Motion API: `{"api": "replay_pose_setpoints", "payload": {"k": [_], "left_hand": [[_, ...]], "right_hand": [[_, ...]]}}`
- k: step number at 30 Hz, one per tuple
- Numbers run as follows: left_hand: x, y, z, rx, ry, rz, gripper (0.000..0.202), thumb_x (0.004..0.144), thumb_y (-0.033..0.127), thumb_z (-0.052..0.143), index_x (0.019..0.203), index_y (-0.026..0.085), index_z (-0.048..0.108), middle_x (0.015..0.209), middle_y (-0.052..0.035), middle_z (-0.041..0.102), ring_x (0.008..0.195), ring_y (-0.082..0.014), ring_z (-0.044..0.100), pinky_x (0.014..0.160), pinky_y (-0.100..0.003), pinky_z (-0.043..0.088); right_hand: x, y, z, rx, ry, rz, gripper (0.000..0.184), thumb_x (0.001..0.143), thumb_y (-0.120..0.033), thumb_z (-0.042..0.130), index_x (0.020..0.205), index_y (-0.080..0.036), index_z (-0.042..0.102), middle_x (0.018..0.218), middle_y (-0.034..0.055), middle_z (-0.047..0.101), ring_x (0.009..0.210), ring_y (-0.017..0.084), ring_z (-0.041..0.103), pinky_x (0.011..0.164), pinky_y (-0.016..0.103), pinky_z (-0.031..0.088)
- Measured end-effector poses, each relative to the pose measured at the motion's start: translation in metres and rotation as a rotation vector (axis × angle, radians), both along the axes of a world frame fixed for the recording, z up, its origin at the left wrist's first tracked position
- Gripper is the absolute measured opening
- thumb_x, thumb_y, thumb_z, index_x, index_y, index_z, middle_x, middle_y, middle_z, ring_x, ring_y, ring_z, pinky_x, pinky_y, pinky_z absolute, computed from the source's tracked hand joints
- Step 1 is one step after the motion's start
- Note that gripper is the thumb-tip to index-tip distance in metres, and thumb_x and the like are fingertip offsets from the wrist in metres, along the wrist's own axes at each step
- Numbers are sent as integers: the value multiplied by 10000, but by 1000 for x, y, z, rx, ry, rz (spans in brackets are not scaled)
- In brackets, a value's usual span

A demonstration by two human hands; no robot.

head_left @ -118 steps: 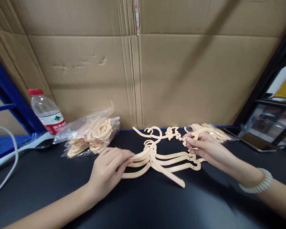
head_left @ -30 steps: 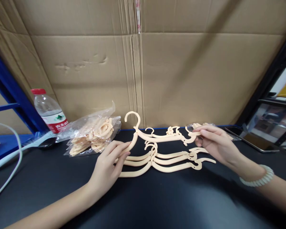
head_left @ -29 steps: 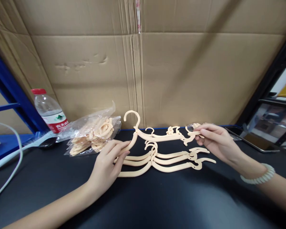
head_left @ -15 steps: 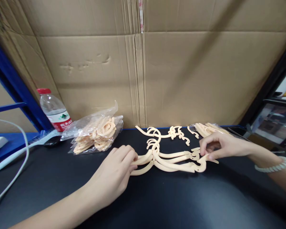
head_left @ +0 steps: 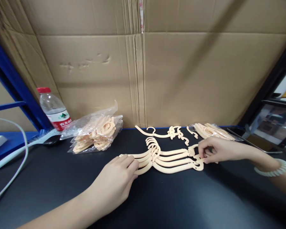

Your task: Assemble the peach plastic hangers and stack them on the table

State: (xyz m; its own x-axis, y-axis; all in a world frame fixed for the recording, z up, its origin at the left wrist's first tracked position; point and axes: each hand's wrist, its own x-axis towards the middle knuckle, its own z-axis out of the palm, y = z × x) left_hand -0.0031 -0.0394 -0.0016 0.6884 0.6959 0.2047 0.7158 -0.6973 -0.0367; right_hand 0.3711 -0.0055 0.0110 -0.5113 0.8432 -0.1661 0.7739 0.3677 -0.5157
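Observation:
Several cream plastic clothes hangers lie overlapped on the black table, their hooks bunched at the middle. My left hand is closed around their left arms, its fingertips hidden behind the knuckles. At the right ends of the hangers, my right hand pinches a small curved hook piece between thumb and fingers. That piece touches the nearest hanger's tip. Similar curved pieces sit at the other right ends, partly hidden by my fingers.
Behind lie a single hanger and a cluster of loose hook pieces. Bagged parts are at left, another bag at right. A water bottle, a white cable and a cardboard wall border the table.
The nearest hanger has dropped into line with the others, its hook now lying among theirs. My right hand has shifted slightly left with the hook piece; my left hand has barely moved.

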Motion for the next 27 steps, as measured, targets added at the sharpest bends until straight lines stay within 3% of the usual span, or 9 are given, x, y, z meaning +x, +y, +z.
{"api": "replay_pose_setpoints", "payload": {"k": [4,9,12,16,24,27], "left_hand": [[-3,8,-3,55,11,17,184,875,73,409,849,166,567,877,-82,597,783,-251,562,685,-384,457],[-6,9,-10,141,-66,-43,146,866,114,439,921,176,559,923,-75,595,794,-247,552,683,-375,441],[-5,8,-13,167,-110,-89,158,861,105,434,936,186,547,944,-68,597,797,-237,544,689,-366,427],[-4,8,-12,166,-104,-124,179,869,84,415,927,190,547,947,-62,599,807,-232,538,692,-358,409],[-1,7,-3,154,-79,-144,168,870,83,435,923,181,561,920,-58,613,816,-240,540,720,-371,399],[0,8,-1,145,-33,-134,164,880,85,428,852,176,561,862,-51,608,762,-226,540,685,-359,395]], "right_hand": [[4,5,-7,132,-4,-8,122,785,-301,649,779,-182,674,693,20,608,588,130,524,524,243,401],[2,6,-4,92,35,-34,192,810,-373,643,796,-183,660,624,12,600,561,141,529,502,251,381],[-1,10,-7,258,91,-127,254,844,-422,591,785,-186,664,655,34,635,587,162,555,522,270,392],[-4,21,-23,526,17,-318,253,856,-377,528,754,-187,661,654,41,649,575,173,562,531,288,396],[-26,36,-36,675,-86,-436,323,824,-454,557,663,-184,630,728,91,651,743,256,583,657,348,393],[-32,40,-40,657,-93,-487,267,793,-399,575,639,-182,605,695,78,638,674,231,574,591,322,370]]}}
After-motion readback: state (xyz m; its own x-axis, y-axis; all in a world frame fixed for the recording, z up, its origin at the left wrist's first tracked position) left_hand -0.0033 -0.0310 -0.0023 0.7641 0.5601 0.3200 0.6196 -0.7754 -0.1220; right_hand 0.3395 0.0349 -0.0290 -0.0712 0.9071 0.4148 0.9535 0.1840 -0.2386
